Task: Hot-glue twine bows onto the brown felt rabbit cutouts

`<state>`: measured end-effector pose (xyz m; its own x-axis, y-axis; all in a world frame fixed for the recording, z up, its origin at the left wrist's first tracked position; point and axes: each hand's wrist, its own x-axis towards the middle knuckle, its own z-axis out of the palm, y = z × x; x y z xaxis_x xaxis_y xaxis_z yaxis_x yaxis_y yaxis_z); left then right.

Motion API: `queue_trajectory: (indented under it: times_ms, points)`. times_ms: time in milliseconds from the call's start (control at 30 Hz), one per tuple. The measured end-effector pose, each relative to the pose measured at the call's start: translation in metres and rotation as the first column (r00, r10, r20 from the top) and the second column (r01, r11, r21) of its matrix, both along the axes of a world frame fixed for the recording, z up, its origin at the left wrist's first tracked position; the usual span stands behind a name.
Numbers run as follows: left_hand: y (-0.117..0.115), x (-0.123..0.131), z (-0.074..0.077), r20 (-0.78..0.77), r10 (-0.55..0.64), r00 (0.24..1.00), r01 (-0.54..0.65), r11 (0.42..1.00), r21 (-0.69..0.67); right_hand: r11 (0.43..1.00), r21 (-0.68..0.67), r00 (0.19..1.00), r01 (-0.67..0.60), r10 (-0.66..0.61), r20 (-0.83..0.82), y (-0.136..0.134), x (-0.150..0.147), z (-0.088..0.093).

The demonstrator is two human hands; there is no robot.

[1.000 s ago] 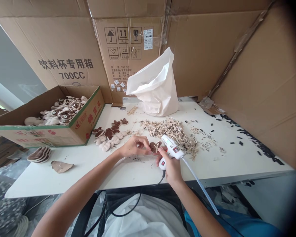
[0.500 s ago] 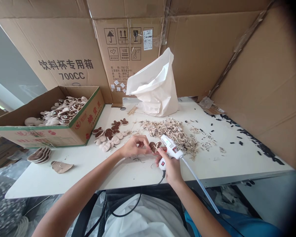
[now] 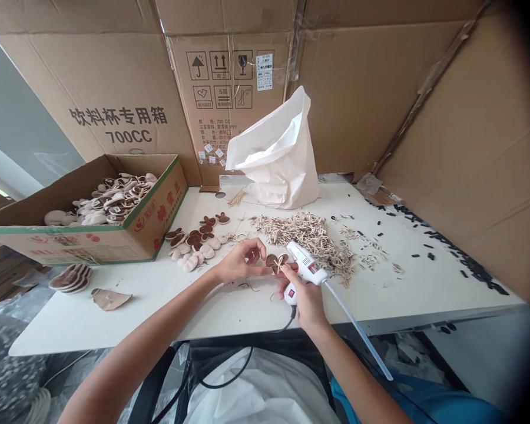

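In the open, green-edged carton (image 3: 156, 215) at the left, pale and brown plush pieces (image 3: 119, 200) are heaped, while further right the left hand (image 3: 241, 263) is held part-curled with its thumb reaching the edge of a brown plush piece (image 3: 271, 259), though whether this is gripped cannot be told. Behind stands a gaping white bag (image 3: 287, 168), its contents hidden. Over the table (image 3: 159, 312), the piece and its pale bow (image 3: 280, 262) are pinched by the right hand (image 3: 310, 301), wrapped around a glue gun (image 3: 307, 260); bow-fixing is seemingly in hand, and steady pressure is probably called for.
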<state>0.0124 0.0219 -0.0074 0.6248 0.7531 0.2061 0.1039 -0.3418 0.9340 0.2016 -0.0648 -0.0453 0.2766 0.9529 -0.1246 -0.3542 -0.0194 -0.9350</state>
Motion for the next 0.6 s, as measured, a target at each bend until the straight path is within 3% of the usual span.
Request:
queue_trajectory:
  times_ms: [167,333,600]
  points:
    - [-0.0014,-0.0010,-0.0004,-0.023,-0.072,0.997,0.070,0.993,-0.100,1.000,-0.005,1.000,0.014,-0.014,-0.011,0.0007,-0.0001,0.0010]
    - [-0.0004,-0.0007,0.0014,-0.126,-0.156,0.980,0.148,0.986,-0.071,1.000,0.006,1.000,0.000,0.000,-0.017,0.0008,-0.0005,0.0023]
    - [-0.0017,-0.0009,0.0053,-0.128,-0.178,0.976,0.170,0.983,-0.069,0.999,0.003,0.998,-0.049,0.049,-0.025,-0.0010,-0.0016,0.0078]
